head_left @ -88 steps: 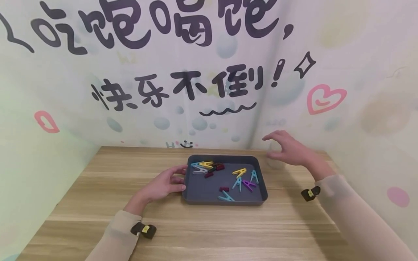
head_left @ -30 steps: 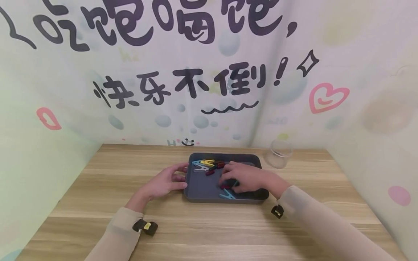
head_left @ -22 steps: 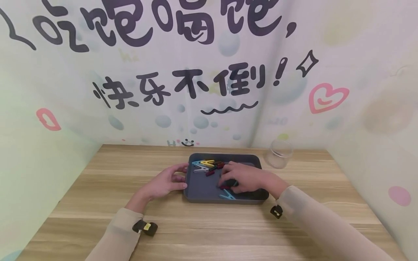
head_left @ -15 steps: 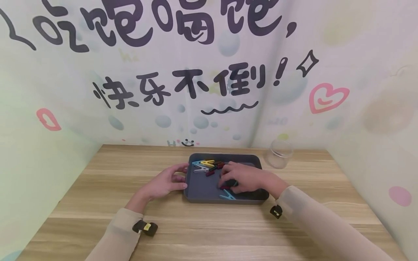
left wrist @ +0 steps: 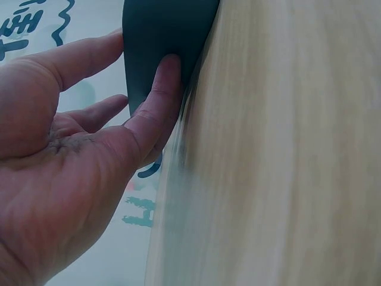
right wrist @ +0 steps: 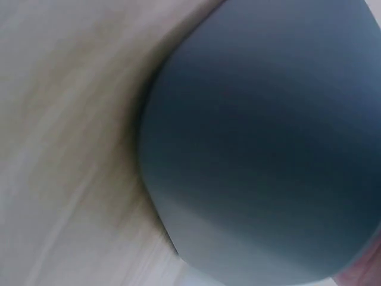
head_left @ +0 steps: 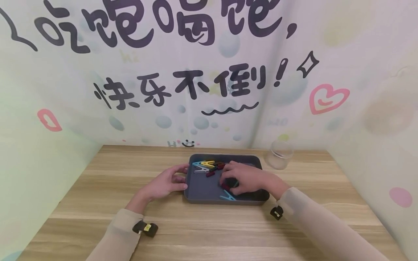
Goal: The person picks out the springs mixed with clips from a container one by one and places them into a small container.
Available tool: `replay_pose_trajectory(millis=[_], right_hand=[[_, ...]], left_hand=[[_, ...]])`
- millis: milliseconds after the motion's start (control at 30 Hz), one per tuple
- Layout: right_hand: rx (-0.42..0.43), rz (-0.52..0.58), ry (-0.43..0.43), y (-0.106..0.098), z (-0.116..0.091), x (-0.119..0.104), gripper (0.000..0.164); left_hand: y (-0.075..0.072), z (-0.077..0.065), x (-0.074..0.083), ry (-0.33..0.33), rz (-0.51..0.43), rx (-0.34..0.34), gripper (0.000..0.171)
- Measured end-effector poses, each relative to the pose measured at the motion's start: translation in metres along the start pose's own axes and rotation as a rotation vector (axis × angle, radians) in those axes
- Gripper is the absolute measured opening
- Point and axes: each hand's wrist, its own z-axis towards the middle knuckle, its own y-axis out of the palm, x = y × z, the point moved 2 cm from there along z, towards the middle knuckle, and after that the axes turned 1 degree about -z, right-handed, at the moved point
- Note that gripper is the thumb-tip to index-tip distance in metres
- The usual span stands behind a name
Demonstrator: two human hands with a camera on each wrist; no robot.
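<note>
My left hand (head_left: pixel 166 183) lies against the left wall of the dark grey tray (head_left: pixel 209 201); in the left wrist view its straight fingers (left wrist: pixel 161 89) touch the wall outside. Inside the tray, my right hand (head_left: pixel 246 177) bends its fingers down and pinches a small dark red ridged piece (head_left: pixel 225 186). Just below it lies a light blue clothespin (head_left: pixel 227 195). At the tray's back left are a yellow clothespin (head_left: pixel 207 164), a pale grey clothespin (head_left: pixel 201 169) and another dark red piece (head_left: pixel 210 174). My right hand hides the clothespins on the tray's right side.
A clear round jar (head_left: pixel 280 156) stands on the wooden table (head_left: pixel 163 224), behind and right of the tray. A printed cloth wall (head_left: pixel 196 127) rises at the table's back edge. In the right wrist view the tray's outer wall (right wrist: pixel 256 143) fills most of the picture.
My right hand has come from beside the jar down into the tray. Over the last half second the dark red piece has tilted up between its fingertips. The left hand stays at the wall.
</note>
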Motion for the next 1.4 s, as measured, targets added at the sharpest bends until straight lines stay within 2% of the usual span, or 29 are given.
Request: replay_pose_trajectory(millis=[333, 633, 933, 1167, 1400], right_hand=[[0.097, 0.057, -0.001, -0.013, -0.01, 0.004, 0.032], [0.132, 0.1, 0.015, -0.023, -0.022, 0.006, 0.031], [0.203, 0.113, -0.024, -0.035, -0.035, 0.013, 0.033], [0.216, 0.089, 0.047, -0.048, -0.05, 0.02, 0.032], [0.269, 0.101, 0.089, -0.056, -0.067, 0.028, 0.033]], left_hand=[[0.0, 0.0, 0.002, 0.002, 0.014, 0.006, 0.074], [0.001, -0.001, 0.001, 0.007, -0.005, 0.001, 0.075], [0.002, -0.002, 0.001, 0.001, -0.012, 0.004, 0.075], [0.001, 0.0, 0.0, 0.002, -0.014, -0.001, 0.075], [0.001, 0.001, 0.0, -0.004, -0.003, 0.009, 0.075]])
